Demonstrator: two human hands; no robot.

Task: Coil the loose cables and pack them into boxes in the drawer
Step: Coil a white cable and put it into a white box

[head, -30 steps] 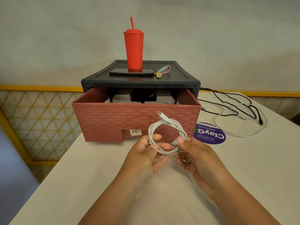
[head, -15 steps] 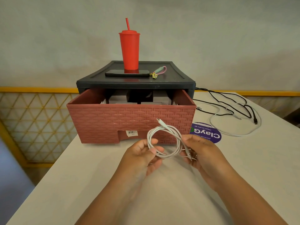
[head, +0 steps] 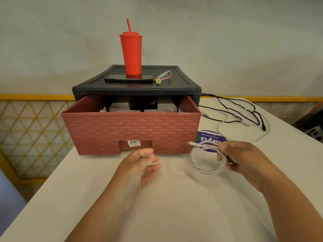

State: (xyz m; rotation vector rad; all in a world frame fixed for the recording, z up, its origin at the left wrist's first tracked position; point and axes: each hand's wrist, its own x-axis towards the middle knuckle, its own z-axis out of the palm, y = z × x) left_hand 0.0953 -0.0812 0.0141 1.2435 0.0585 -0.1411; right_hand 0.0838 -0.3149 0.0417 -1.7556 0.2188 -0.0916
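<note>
Two hands hover low over the white table (head: pixel 174 206), in front of a pulled-out drawer (head: pixel 131 131). On the right, the right hand (head: pixel 244 159) pinches a coiled cable (head: pixel 207 172), thumb and curled fingers closed round the right side of its loops. The white coil hangs off the table just right of the drawer front's right corner, partly over a purple sticker (head: pixel 211 137). One plug end (head: pixel 189 142) sticks out to the left at the top of the coil. The left hand (head: pixel 141 163) is well apart from the coil, near the notch in the drawer front. Its fingers are loosely curled and blurred, with nothing seen in them. The drawer has a brick-pattern red-brown front and stands drawn out of a dark cabinet (head: pixel 136 89). Inside it, towards the back, sit white boxes (head: pixel 120 109) with a black box (head: pixel 143 103) between them; their contents are hidden. On the cabinet top stand a red cup (head: pixel 130 53) with a straw, a phone (head: pixel 128 78) lying flat just in front of it, and a keychain (head: pixel 162 77) to the right. On the table right of the cabinet lie a loose black cable (head: pixel 244 109) and a loose white cable (head: pixel 225 123), overlapping each other.
</note>
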